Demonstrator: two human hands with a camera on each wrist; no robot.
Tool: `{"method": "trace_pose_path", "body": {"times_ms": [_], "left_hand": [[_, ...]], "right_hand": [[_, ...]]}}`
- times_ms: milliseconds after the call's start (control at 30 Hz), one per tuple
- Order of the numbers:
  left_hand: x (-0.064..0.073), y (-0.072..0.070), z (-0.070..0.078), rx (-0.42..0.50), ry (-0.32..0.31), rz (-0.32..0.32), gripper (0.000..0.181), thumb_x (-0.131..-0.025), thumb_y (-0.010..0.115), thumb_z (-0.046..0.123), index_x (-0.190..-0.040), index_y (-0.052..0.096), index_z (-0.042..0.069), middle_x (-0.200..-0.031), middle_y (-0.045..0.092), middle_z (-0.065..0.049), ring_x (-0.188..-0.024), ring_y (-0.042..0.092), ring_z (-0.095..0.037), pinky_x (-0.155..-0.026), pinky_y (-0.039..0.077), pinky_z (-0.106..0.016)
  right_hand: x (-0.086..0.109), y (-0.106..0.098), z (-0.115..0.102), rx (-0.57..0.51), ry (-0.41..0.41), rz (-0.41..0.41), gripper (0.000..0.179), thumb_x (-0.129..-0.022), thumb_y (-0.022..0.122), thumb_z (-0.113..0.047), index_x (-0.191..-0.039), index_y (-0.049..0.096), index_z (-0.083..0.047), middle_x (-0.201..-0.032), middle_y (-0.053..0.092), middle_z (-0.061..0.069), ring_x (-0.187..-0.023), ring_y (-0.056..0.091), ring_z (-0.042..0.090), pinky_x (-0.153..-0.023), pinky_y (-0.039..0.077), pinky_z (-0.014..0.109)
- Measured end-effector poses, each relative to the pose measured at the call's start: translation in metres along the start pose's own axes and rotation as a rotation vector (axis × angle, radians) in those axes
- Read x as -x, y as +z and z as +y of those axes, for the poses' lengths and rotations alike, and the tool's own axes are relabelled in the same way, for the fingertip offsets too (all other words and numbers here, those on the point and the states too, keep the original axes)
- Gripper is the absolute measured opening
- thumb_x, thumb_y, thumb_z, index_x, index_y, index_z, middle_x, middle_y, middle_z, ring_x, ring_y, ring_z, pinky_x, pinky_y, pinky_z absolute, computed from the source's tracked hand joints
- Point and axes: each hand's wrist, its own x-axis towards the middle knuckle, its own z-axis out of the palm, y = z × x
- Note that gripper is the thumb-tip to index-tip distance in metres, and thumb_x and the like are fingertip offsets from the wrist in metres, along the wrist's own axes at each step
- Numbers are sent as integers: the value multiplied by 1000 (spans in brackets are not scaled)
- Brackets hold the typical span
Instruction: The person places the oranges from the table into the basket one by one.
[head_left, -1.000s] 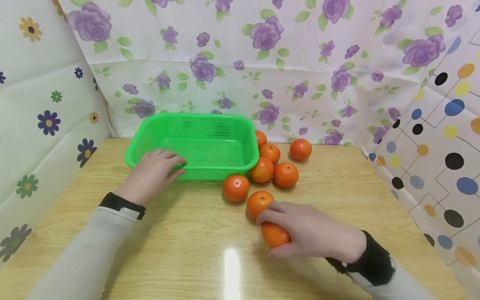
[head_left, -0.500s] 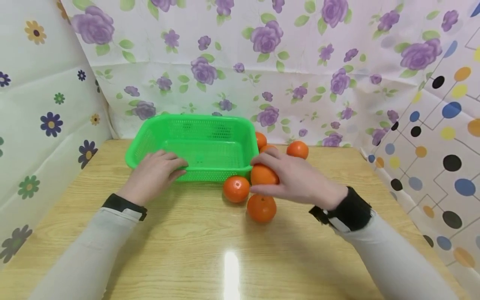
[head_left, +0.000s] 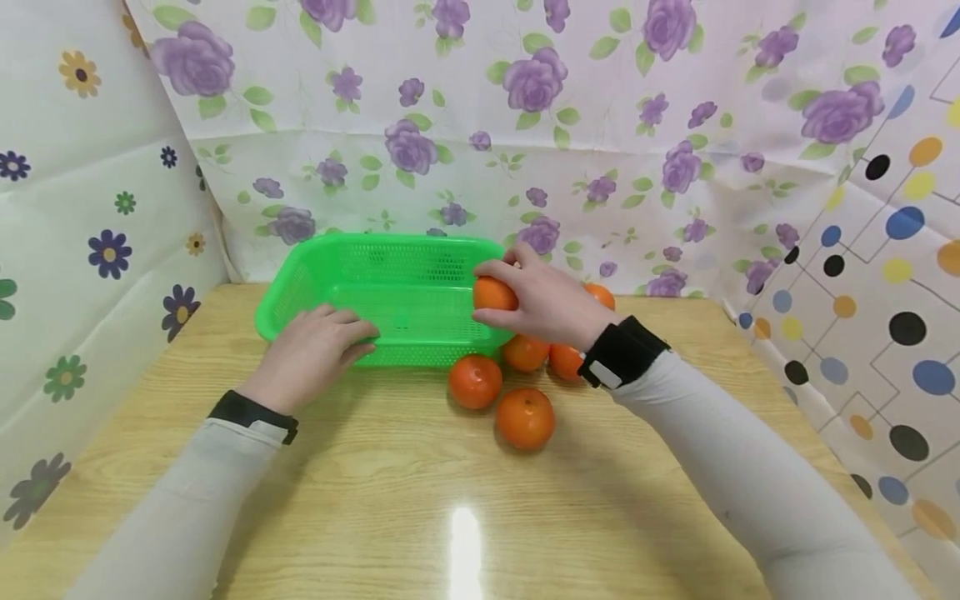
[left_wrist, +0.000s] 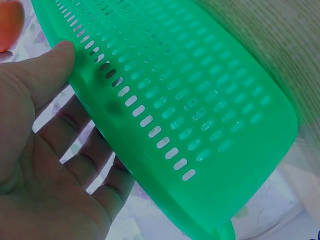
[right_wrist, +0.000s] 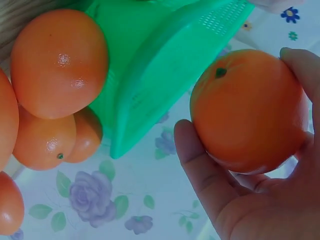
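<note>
My right hand [head_left: 553, 298] holds an orange [head_left: 493, 295] above the right end of a green plastic basket [head_left: 427, 341]. In the right wrist view, thumb and fingers grip that orange [right_wrist: 247, 112] from its sides, and a small green stem end shows on it. My left hand [head_left: 311, 354] holds the basket's front rim near its left end. Seen from the left wrist, the thumb presses the outer wall of the basket [left_wrist: 200, 120] while the fingers reach over the rim to the inner side. No fruit shows inside the basket.
Two oranges lie in front of the basket's right corner, one orange [head_left: 475, 381] closer to it, another orange [head_left: 525, 418] nearer me. More oranges [head_left: 525, 352] sit along its right side, partly behind my right hand. A flowered cloth [head_left: 675, 208] hangs behind the wooden table [head_left: 360, 500].
My right hand has picked up the nearest orange from the table and carried it forward and left, up to the basket's right end. The left hand has stayed on the rim.
</note>
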Motion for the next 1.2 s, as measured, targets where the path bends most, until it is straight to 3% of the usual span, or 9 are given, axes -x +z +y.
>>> {"method": "trace_pose_path", "body": {"times_ms": [167, 500, 867, 1200], "left_hand": [[1, 0, 1, 6, 7, 3, 14, -100, 83, 10, -113, 84, 7, -107, 79, -9, -97, 70, -34, -85, 59, -47], [1, 1, 1, 7, 2, 9, 15, -100, 83, 11, -114, 84, 7, -108, 80, -9, -98, 70, -33, -87, 59, -46], [0, 1, 3, 11, 6, 19, 15, -99, 84, 10, -113, 84, 6, -106, 80, -9, -97, 70, -34, -86, 59, -46], [0, 1, 3, 11, 0, 11, 15, -99, 84, 10, -114, 84, 6, -108, 80, -10, -98, 70, -34, -87, 59, -46]], "right_hand": [[-15, 6, 4, 15, 28, -10, 60, -104, 78, -47, -156, 61, -22, -138, 49, 16, -92, 66, 29, -75, 62, 38], [-36, 22, 13, 44, -22, -48, 61, -103, 82, -41, -154, 61, -15, -138, 55, 19, -96, 68, 29, -79, 63, 38], [-50, 38, 15, 69, -39, -152, 59, -100, 85, -36, -143, 55, -9, -134, 59, 15, -100, 68, 29, -85, 61, 39], [-58, 46, 14, 90, -95, -264, 43, -104, 81, -32, -138, 64, -12, -135, 58, 14, -105, 66, 28, -91, 59, 39]]}}
